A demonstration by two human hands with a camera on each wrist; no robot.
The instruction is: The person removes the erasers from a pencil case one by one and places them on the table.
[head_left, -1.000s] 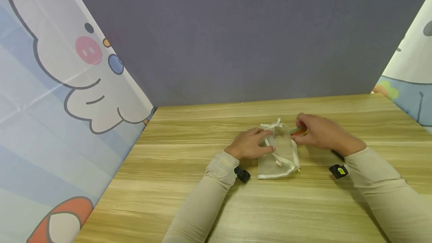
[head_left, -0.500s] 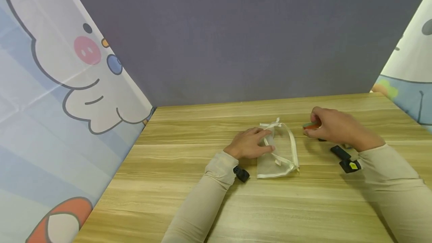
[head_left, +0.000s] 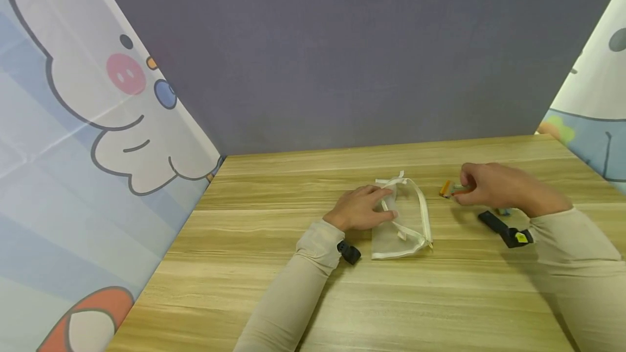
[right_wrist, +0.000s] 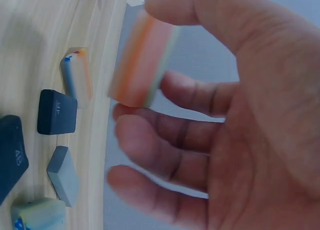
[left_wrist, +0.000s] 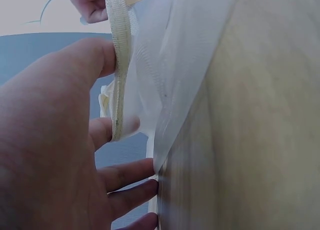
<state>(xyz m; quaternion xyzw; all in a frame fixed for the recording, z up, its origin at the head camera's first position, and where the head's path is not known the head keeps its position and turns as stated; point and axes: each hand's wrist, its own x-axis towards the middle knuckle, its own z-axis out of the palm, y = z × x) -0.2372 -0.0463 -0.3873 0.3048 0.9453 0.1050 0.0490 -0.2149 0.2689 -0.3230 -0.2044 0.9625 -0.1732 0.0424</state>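
My left hand (head_left: 362, 208) lies at the mouth of a white mesh zipper pouch (head_left: 411, 240), thumb and forefinger spread apart. In the left wrist view the thumb and forefinger touch the zipper band (left_wrist: 119, 64), which stands raised, and the other fingertips rest at the table. To the right of the pouch, my right hand (head_left: 494, 186) pinches a striped eraser (right_wrist: 142, 62) in orange, pink and green, held just above the table. Below it in the right wrist view lie a white eraser with blue and orange edges (right_wrist: 77, 79), a black eraser (right_wrist: 57, 112) and a grey eraser (right_wrist: 64, 175).
A second black block (right_wrist: 11, 157) and a greenish eraser (right_wrist: 40, 215) also lie on the wooden table (head_left: 274, 200). A long black piece (head_left: 493, 221) shows beside the right wrist in the head view. A dark grey panel (head_left: 342, 58) stands behind the table.
My right hand has moved rightward, away from the pouch's mouth, with the striped eraser between its fingers. An orange-edged block now shows at its fingertips. The left hand and pouch have stayed put.
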